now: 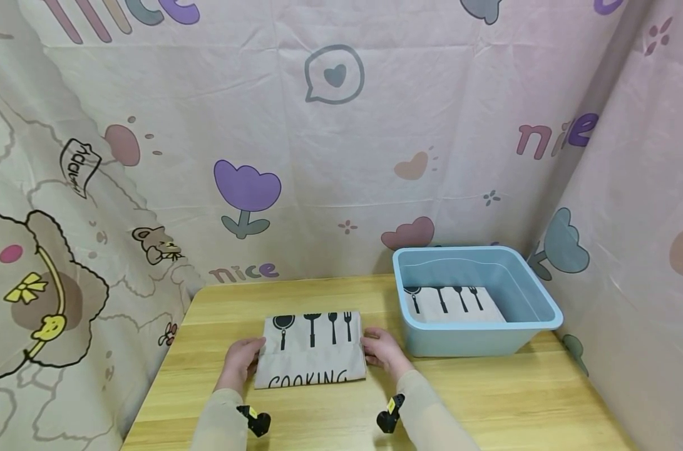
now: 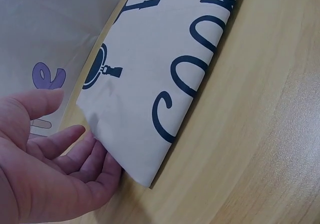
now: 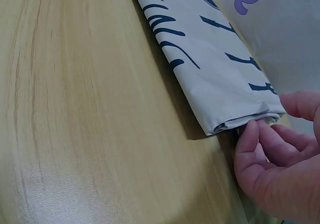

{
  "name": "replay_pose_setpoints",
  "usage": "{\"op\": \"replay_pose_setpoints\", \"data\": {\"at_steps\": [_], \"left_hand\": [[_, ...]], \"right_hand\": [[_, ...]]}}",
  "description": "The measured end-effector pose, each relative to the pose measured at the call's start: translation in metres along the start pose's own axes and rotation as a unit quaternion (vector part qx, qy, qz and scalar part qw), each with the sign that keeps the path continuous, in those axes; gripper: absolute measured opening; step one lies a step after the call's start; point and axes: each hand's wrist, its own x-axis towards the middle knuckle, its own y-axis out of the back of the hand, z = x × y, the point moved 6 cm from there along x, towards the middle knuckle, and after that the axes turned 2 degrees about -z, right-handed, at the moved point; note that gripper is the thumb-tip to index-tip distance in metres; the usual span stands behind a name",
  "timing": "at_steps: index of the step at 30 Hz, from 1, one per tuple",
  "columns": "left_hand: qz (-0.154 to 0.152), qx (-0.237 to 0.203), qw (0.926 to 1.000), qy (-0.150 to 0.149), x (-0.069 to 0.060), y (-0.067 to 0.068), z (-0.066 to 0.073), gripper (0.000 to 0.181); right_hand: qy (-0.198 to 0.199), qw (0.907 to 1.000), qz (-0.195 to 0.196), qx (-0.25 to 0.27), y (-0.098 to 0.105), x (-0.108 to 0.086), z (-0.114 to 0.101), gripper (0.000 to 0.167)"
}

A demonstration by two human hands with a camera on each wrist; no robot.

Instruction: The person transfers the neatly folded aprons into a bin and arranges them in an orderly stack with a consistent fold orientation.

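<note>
A folded white cloth (image 1: pixel 313 354) printed with dark kitchen utensils and the word COOKING lies on the wooden table, between both hands. At its left end is my left hand (image 1: pixel 242 361); in the left wrist view the fingertips touch the edge of the cloth (image 2: pixel 135 94) from below, and the thumb stands apart from it. My right hand (image 1: pixel 385 351) is at the opposite end. In the right wrist view its fingertips meet the folded layers of the cloth (image 3: pixel 215 74) at the lower edge, with the thumb beside the corner, not clearly pressing on it.
To the right stands a light blue plastic bin (image 1: pixel 476 341). Inside it lies another folded cloth (image 1: pixel 454 307) with the same utensil print. Printed curtains (image 1: pixel 341 150) hang behind and at both sides of the wooden table (image 1: pixel 318 426).
</note>
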Motion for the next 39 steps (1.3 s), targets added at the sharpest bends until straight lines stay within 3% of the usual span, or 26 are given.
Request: {"op": "replay_pose_setpoints", "data": {"at_steps": [5, 17, 26, 39], "left_hand": [[0.001, -0.005, 1.0, -0.002, 0.001, 0.0, 0.0, 0.05], [-0.015, 0.001, 0.9998, -0.015, -0.001, -0.006, 0.008, 0.052], [-0.034, -0.013, 0.999, -0.027, 0.002, -0.013, 0.008, 0.054], [-0.005, 0.01, 0.9996, -0.025, 0.008, -0.017, 0.006, 0.052]], "right_hand": [[0.001, 1.0, -0.004, -0.008, 0.0, 0.0, 0.002, 0.051], [0.026, 0.9988, -0.021, 0.037, -0.003, 0.002, 0.002, 0.048], [0.017, 0.9978, -0.034, 0.055, -0.005, 0.004, 0.002, 0.049], [0.011, 0.9989, -0.025, 0.037, -0.006, 0.004, 0.002, 0.049]]}}
